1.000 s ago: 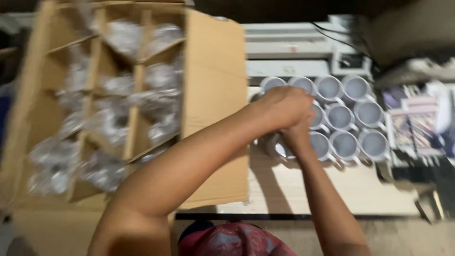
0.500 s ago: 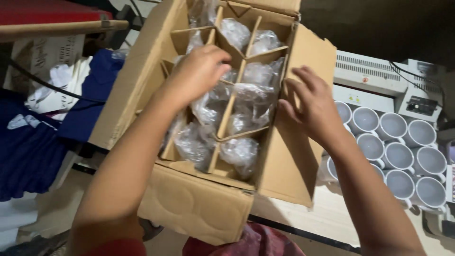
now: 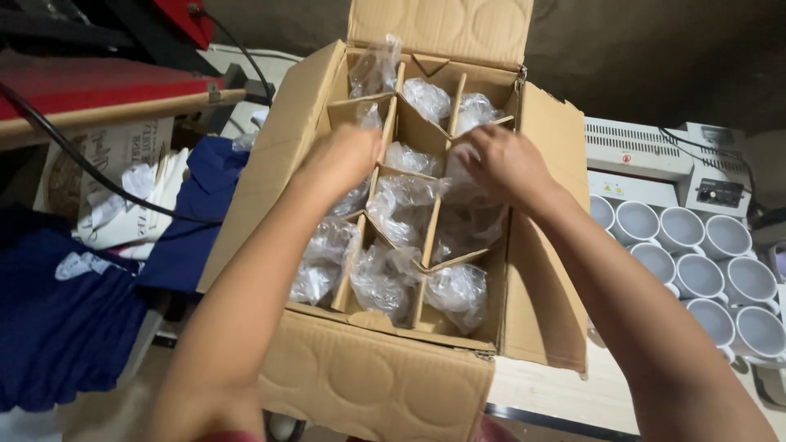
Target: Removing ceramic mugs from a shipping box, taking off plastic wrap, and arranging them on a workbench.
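Both hands were inside the open cardboard box (image 3: 385, 385) at frame centre: left hand (image 3: 348, 155) clenched on a plastic-wrapped piece, right hand (image 3: 508, 164) grasping a wrapped piece (image 3: 463, 176) between dividers (image 3: 430, 233) separating them.

Both hands, a second ago over the white mugs (image 3: 696, 254) at right, now reach into the cardboard box (image 3: 385, 385): the left hand (image 3: 348, 160) sits further up-frame, the right hand (image 3: 503, 164) presses a plastic-wrapped bundle (image 3: 463, 184).

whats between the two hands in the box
In the head view, a cardboard divider and a plastic-wrapped item lie between the left hand and right hand.
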